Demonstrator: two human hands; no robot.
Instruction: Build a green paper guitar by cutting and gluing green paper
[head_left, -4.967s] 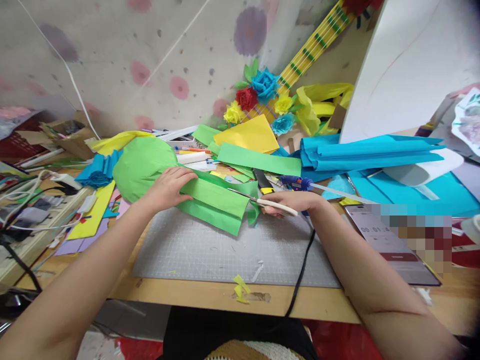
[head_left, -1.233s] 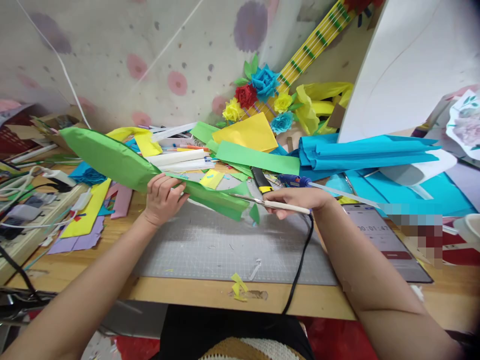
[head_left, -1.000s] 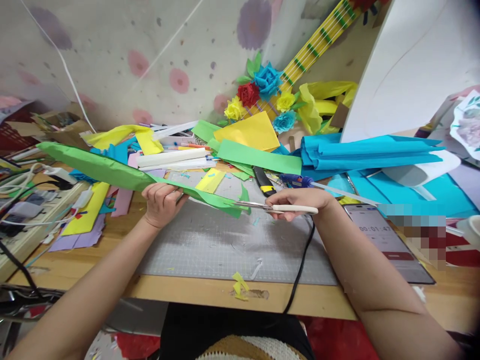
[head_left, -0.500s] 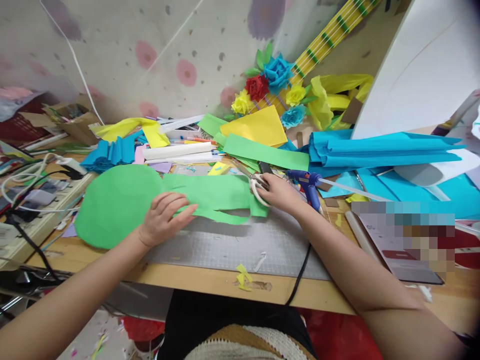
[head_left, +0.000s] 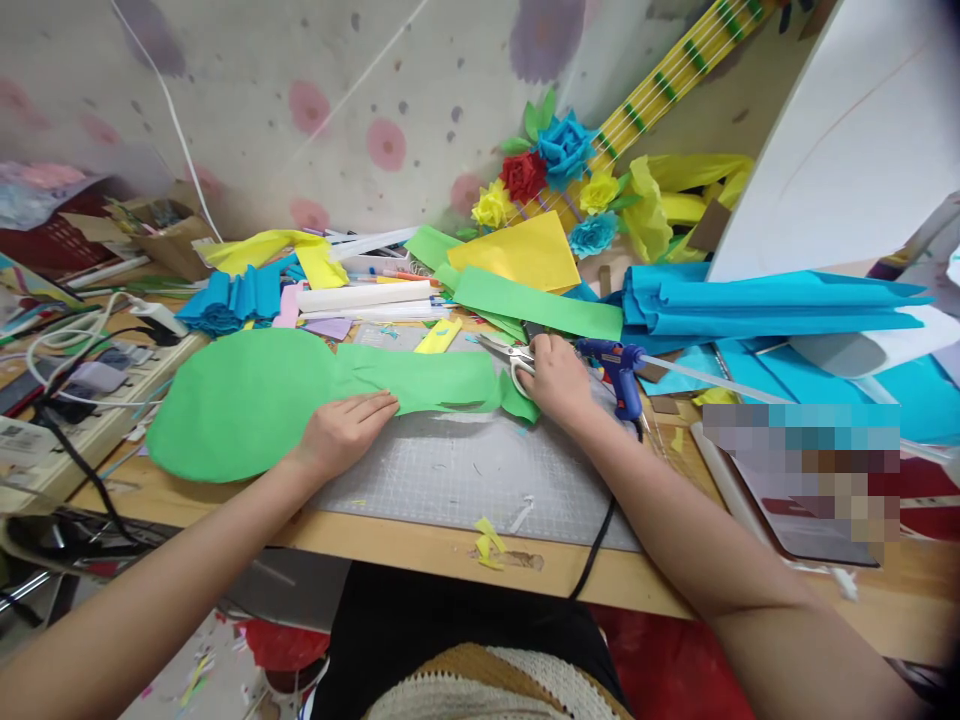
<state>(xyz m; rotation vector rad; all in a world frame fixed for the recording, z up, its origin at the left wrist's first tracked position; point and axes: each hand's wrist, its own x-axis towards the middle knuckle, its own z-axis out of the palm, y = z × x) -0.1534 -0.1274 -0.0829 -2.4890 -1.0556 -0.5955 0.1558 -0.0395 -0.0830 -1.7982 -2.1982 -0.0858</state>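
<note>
A large rounded green paper piece (head_left: 240, 400) lies at the left, with a long green paper strip (head_left: 431, 378) running right from it. My left hand (head_left: 349, 435) lies flat at the strip's lower edge, its fingers stretched out together on the paper. In my right hand (head_left: 559, 375) are scissors (head_left: 519, 362) with white handles, their blades pointing left above the strip's upper right edge. Below the scissors, a small green paper piece (head_left: 519, 402) sits at the strip's right end. A grey cutting mat (head_left: 465, 480) lies underneath.
A blue glue gun (head_left: 619, 375) rests right of the scissors. Blue crepe paper (head_left: 750, 300) and a yellow sheet (head_left: 529, 255) lie behind. A paper-flower guitar (head_left: 660, 90) leans on the wall. A power strip (head_left: 97, 400) with cables stands at the left.
The strip's loose lower flap, hanging open before, now lies against the strip. My left hand has flattened and slid slightly right. The scissors have turned, their blades now pointing more to the left.
</note>
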